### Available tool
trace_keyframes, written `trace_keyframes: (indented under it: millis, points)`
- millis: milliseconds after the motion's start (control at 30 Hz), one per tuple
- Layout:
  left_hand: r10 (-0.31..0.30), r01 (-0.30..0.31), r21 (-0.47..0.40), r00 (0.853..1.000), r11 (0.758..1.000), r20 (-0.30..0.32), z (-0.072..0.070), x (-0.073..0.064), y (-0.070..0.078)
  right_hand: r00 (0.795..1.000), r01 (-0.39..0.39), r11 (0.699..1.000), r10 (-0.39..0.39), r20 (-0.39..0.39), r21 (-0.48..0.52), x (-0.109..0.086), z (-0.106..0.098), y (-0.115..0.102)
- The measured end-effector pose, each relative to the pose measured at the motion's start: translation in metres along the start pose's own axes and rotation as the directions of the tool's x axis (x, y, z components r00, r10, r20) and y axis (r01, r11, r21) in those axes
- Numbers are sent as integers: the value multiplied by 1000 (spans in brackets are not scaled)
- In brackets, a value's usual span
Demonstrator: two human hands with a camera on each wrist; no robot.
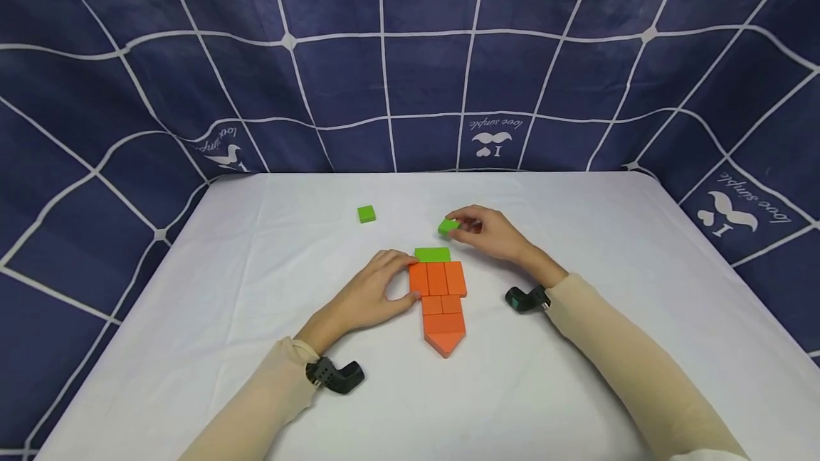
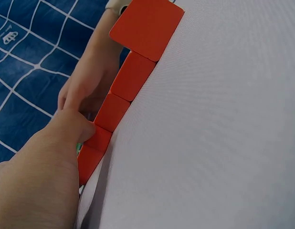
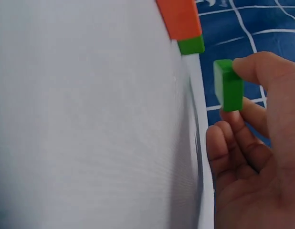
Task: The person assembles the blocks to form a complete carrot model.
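Observation:
Orange blocks (image 1: 443, 324) lie flat in a joined shape, with a triangular block (image 1: 445, 344) at the near end. A green block (image 1: 432, 255) adjoins their far end. My left hand (image 1: 371, 292) holds the leftmost orange block (image 1: 418, 279) of the wide row, index finger at its far corner and thumb at its near corner. Beyond and to the right, my right hand (image 1: 490, 233) pinches a small green block (image 3: 232, 87) between thumb and fingers. In the right wrist view this block appears apart from the joined shape.
Another small green block (image 1: 366, 214) lies alone toward the back left. A white cloth (image 1: 576, 233) covers the table, and a dark blue curtain (image 1: 423, 77) with white lines hangs behind and at both sides.

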State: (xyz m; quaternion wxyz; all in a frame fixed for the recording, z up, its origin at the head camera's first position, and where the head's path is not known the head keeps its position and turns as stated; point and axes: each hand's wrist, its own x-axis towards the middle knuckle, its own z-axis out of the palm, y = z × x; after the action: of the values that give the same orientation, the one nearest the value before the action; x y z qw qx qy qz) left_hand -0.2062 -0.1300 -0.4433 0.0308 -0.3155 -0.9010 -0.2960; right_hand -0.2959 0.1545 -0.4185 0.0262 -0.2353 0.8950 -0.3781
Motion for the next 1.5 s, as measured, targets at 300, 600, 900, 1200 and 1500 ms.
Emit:
trace_keyframes:
  millis: [300,600,900,1200,1500]
  points:
    - [-2,2,1,1000,1000,2,-2,0,-1,1000,-1,1000,1,8,23,-15,6,2]
    - [-9,9,2,1000,1000,12,-1,-1,0,998,65,997,-66,-10,-32,-19,11,6]
    - [-9,9,6,1000,1000,14,0,-1,-1,992,116,991,-119,-40,-59,-21,13,12]
    - [-10,10,11,1000,1000,12,0,0,-1,990,127,989,-131,-49,-78,-22,13,12]
    - [-13,13,4,1000,1000,18,-1,-1,0,990,130,988,-134,-48,-77,-22,13,13]
